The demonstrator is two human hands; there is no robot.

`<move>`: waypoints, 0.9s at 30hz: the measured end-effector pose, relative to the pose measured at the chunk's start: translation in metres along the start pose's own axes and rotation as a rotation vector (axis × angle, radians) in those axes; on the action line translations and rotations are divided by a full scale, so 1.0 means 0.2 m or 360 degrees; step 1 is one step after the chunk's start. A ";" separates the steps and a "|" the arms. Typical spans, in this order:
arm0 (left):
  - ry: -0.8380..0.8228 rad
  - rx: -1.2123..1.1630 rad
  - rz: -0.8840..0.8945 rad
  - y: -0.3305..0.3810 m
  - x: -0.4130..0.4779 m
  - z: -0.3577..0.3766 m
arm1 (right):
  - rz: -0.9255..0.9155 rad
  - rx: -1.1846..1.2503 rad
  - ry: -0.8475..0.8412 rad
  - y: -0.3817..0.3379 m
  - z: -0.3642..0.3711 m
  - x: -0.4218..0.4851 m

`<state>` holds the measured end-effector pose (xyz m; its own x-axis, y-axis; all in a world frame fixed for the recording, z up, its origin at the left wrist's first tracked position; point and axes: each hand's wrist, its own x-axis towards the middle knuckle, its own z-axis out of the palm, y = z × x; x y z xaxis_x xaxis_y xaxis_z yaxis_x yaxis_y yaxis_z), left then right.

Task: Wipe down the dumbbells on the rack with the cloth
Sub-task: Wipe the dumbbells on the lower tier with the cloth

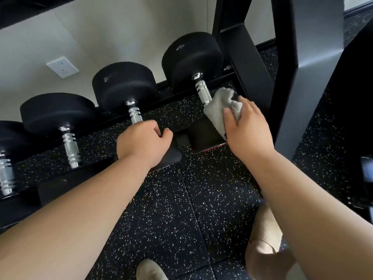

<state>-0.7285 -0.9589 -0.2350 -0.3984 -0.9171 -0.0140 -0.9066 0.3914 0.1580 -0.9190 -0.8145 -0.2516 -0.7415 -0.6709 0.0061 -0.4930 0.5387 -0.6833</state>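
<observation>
Several black dumbbells with chrome handles lie in a row on the low rack (226, 74). The rightmost dumbbell (191, 57) has its chrome handle (203, 91) half covered by a grey cloth (219, 109). My right hand (248, 126) grips that cloth and presses it over the near end of the handle. My left hand (144, 141) curls around the near end of the second dumbbell's handle (135, 115); its far head (123, 85) is plain to see. The near heads of both dumbbells are mostly hidden behind my hands.
The rack's thick black upright (286, 77) stands just right of my right hand. Two more dumbbells (58, 112) sit to the left. A white wall socket (62, 66) is behind them. The speckled rubber floor (181, 209) lies below, with my knee (264, 245) at the bottom right.
</observation>
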 end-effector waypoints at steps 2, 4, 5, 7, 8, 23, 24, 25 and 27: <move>-0.0006 0.0014 -0.0006 0.00 0.00 0.00 | -0.0046 -0.0139 -0.0015 -0.03 0.03 -0.05; -0.0010 0.0026 -0.0022 0.00 0.00 0.00 | -0.0392 -0.0445 -0.0031 -0.08 0.09 -0.13; -0.0012 0.0028 -0.0028 0.01 0.00 0.00 | -0.0555 -0.0565 -0.0064 -0.09 0.12 -0.16; -0.0016 0.0041 -0.0024 0.00 0.00 0.00 | -0.0772 -0.0692 -0.0118 -0.09 0.15 -0.19; -0.0019 0.0049 -0.0019 0.00 0.00 -0.01 | -0.0818 -0.0697 -0.0143 -0.08 0.15 -0.18; -0.0021 0.0047 -0.0035 -0.01 0.00 0.01 | 0.0200 0.0155 -0.0198 0.05 0.02 -0.16; -0.0017 0.0046 -0.0038 0.00 0.00 0.01 | 0.0292 0.0199 -0.0201 0.08 0.00 -0.12; -0.0011 0.0044 -0.0041 0.00 0.00 0.01 | 0.0456 0.0276 -0.0201 0.10 -0.03 -0.08; -0.0006 0.0049 -0.0039 0.00 0.01 0.01 | 0.0753 0.0384 -0.0211 0.12 -0.06 -0.01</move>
<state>-0.7295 -0.9604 -0.2376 -0.3767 -0.9261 -0.0214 -0.9198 0.3711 0.1273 -0.9350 -0.7944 -0.2596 -0.7858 -0.4504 -0.4239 0.0106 0.6754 -0.7374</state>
